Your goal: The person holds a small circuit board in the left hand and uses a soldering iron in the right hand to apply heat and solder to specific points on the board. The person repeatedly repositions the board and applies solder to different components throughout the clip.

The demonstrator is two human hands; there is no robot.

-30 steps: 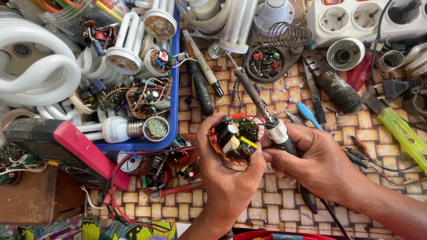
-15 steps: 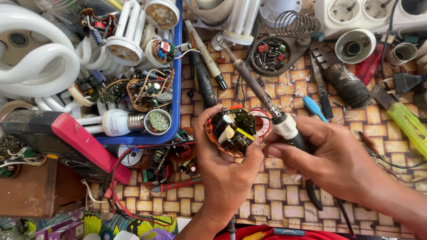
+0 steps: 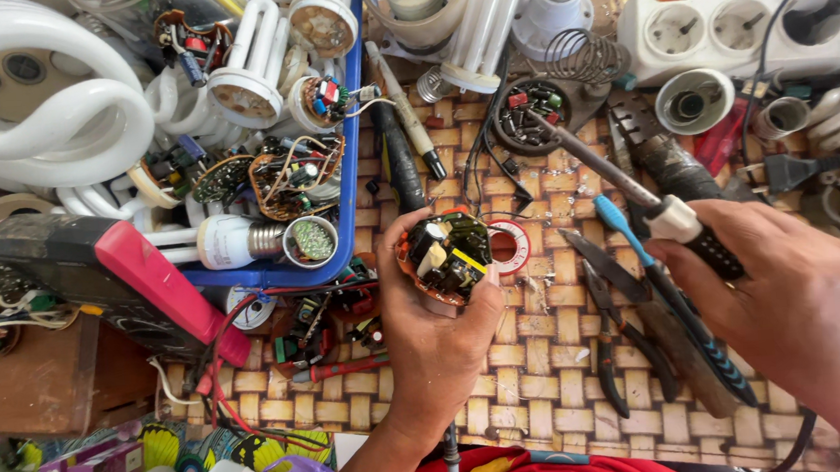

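Left hand [image 3: 437, 333] closed around a round lamp base with its circuit board [image 3: 444, 254] facing up, thumb at the near-left rim, fingers wrapped from the right; underside of the base hidden in the palm. Held low over the woven mat [image 3: 528, 376], just left of a small red-rimmed solder spool [image 3: 510, 247].

Right hand [image 3: 800, 308] clenched on the dark handle of a soldering iron [image 3: 633, 187]; handle mostly covered by the fingers, rear end and cord not traceable. Iron shaft angled up-left, tip resting in or just over a round black tray of small parts [image 3: 530, 115]; contact not determinable. Tip well apart from the board.

Pliers [image 3: 609, 336] and a blue-handled tool [image 3: 661, 298] lying on the mat between the two hands, lower ends partly covered by the right hand.

Blue tray [image 3: 343, 256] at left, crowded with lamp bases, loose boards and white tube lamps; contents overlapping, individual pieces hard to separate. Large white spiral lamp [image 3: 36, 105] at top left, cut off by the frame edge. Red-and-black case [image 3: 148, 285] lying across the tray's near corner, probe leads trailing beneath. White power strip [image 3: 750, 16] at top right, cropped at the edge, one black plug inserted. Red garment [image 3: 525, 470] at bottom edge, only partly in view.
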